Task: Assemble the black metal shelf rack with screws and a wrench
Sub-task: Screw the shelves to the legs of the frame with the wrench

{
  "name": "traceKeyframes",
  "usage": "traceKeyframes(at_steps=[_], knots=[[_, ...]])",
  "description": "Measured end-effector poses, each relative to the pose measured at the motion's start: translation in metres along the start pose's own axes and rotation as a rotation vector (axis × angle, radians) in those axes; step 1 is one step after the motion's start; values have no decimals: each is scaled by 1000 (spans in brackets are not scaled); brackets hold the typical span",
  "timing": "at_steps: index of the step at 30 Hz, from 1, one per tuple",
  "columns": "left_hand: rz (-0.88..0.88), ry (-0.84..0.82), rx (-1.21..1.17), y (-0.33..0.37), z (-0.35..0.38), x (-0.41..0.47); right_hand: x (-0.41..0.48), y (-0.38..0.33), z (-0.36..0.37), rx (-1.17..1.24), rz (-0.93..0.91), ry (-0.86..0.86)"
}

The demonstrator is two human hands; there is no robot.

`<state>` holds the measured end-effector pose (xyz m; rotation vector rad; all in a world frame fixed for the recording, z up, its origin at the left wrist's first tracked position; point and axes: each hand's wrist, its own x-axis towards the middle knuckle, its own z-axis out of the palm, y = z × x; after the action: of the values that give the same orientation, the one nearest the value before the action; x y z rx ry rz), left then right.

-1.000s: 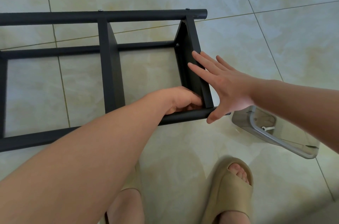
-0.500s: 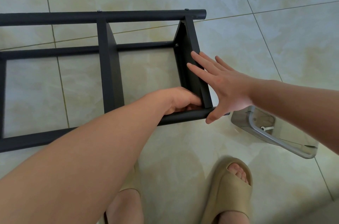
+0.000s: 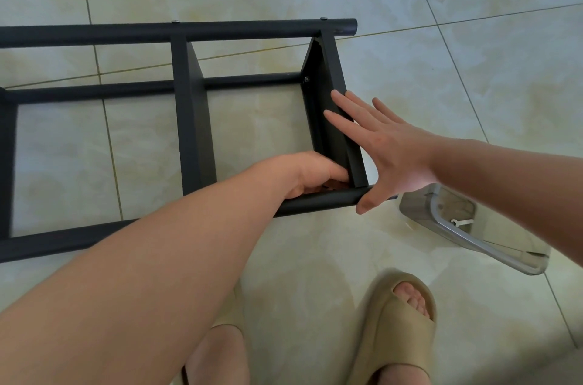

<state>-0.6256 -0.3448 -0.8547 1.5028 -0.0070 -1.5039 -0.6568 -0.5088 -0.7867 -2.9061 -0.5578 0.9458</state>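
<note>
The black metal shelf rack (image 3: pixel 189 31) lies on its side on the tiled floor. Its end panel (image 3: pixel 331 78) stands between the far tube and the near tube (image 3: pixel 328 198). My left hand (image 3: pixel 312 173) reaches inside the near corner where that panel meets the near tube, fingers curled and mostly hidden; whatever they hold is out of sight. My right hand (image 3: pixel 388 151) presses flat against the outer face of the end panel, fingers straight, thumb on the end of the near tube. A screw head (image 3: pixel 306 79) shows in the panel's far inner corner.
A clear plastic box (image 3: pixel 441 227) lies on the floor right of the rack's end, with a small white wrench (image 3: pixel 459 222) inside. My feet in tan sandals (image 3: pixel 397 321) stand just in front of the rack. A wall base runs along the top left.
Nothing has visibly changed; both hands stay in the same place on the rack's end panel.
</note>
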Motion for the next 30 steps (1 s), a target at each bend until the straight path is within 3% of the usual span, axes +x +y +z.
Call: traceKeyframes(at_steps=[12,22,30], knots=[[-2,-36,-117,1,-2,-1,0,1,0,0,-2,-2],[29,6,0,1,-1,-1,0,1,0,19,-5,-4],[7,-22,-134,1,1,-1,0,2,1,20,-12,12]])
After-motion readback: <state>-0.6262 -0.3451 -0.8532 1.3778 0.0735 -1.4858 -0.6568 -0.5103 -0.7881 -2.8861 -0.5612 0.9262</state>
